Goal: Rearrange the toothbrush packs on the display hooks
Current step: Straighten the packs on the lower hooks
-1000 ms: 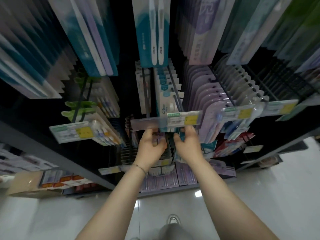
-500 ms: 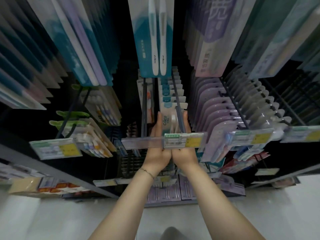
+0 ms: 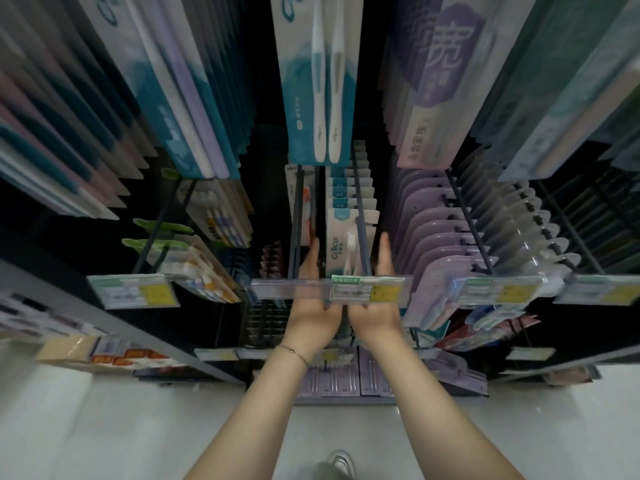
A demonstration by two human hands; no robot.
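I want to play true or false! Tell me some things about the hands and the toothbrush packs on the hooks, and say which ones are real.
1. Both hands reach up under the clear price strip. True.
2. The left hand wears a thick red glove. False: it is bare, with a thin bracelet on the wrist.
3. The hands sit on either side of the front white toothbrush pack, left hand and right hand. True.
4. The yellow price tag hangs right in front of that pack. True.
5. The row of packs to the right is bright orange. False: those lilac packs are pale purple.
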